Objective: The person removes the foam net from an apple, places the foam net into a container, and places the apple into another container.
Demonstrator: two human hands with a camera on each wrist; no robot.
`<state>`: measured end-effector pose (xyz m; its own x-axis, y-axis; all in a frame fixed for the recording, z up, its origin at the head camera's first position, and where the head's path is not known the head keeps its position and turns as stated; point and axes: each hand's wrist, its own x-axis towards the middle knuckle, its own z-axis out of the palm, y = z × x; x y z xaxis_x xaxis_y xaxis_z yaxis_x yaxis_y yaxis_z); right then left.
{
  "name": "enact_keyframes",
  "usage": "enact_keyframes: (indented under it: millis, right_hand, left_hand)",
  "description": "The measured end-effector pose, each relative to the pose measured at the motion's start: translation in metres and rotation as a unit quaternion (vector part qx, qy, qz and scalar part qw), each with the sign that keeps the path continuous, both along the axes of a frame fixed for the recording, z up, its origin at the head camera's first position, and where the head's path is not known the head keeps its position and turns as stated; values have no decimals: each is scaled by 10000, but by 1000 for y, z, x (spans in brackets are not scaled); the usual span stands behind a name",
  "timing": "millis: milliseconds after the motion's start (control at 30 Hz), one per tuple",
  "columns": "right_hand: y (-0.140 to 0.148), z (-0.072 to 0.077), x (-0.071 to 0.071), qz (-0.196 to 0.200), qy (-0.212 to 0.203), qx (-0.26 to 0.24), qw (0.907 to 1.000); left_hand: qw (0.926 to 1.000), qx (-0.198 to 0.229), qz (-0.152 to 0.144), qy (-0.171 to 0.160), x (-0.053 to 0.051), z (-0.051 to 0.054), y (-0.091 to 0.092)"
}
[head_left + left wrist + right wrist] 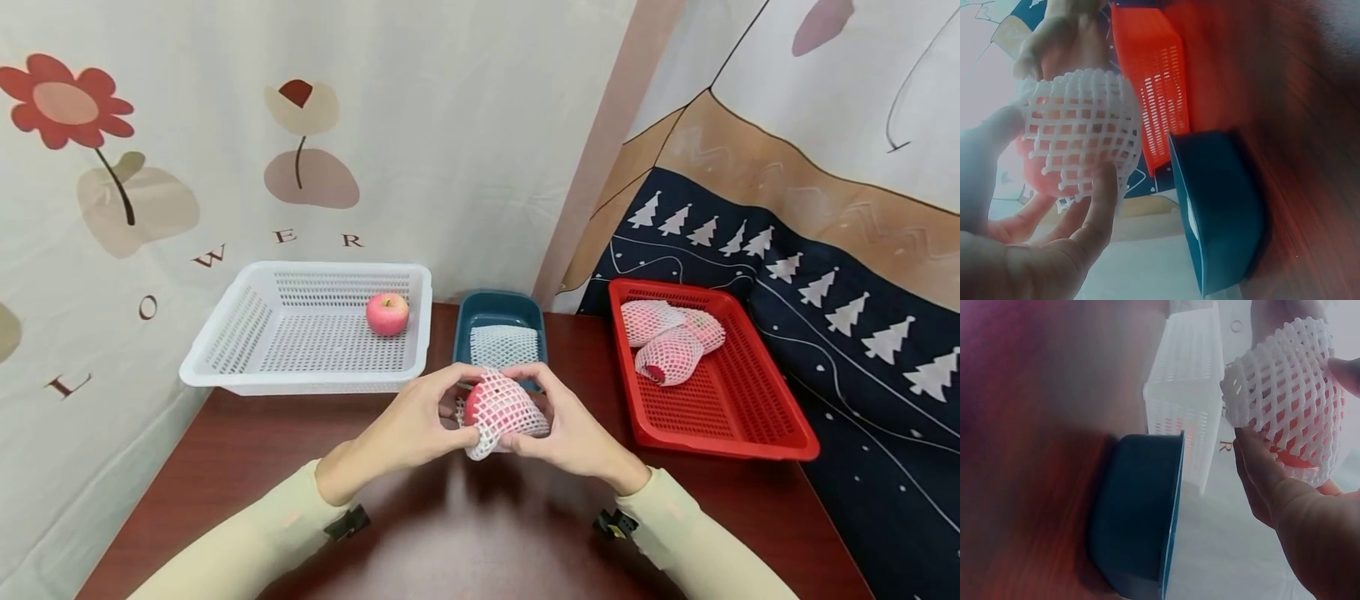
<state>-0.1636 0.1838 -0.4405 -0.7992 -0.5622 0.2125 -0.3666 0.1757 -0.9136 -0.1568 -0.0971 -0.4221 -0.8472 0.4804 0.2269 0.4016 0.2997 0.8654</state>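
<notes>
Between the two hands, above the table's middle, an apple [474, 405] is partly covered by a white foam net [504, 408]. The left hand [420, 418] curls its fingers and thumb round the apple and net from the left. From the right, the right hand [576, 425] pinches the net and apple with thumb and fingers. In the left wrist view the net [1082, 125] spreads over the apple [1041, 172], whose lower side shows bare red. The right wrist view shows the net [1291, 387] stretched over the fruit, with fingertips along its edge.
A white basket [300, 383] at the back left holds one bare apple [387, 314]. Behind the hands stands a teal bin [498, 305] with foam nets [504, 346] inside. On the right, a red basket [720, 442] holds several netted apples [670, 354].
</notes>
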Motion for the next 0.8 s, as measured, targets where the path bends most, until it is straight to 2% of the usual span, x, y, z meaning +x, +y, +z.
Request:
enact_keyframes:
  millis: [200,367,500,600,800]
  right_hand:
    - [-3,6,-6,133,-77,47,9999]
    - [0,12,-4,87,206,341,9992]
    - [2,17,-2,-66,847,712,9938]
    - [2,21,-2,-193,1398,917,9857]
    - [3,24,-5,-229,2241,1070,9684]
  left_hand:
    - [9998,20,164,128,-4,3,-2]
    - [9994,57,247,237,-2,1,-3]
    - [9981,-106,354,492,-1,1,-6]
    - [9970,-217,408,616,-2,3,-7]
    - [9969,-212,420,634,-5,4,-7]
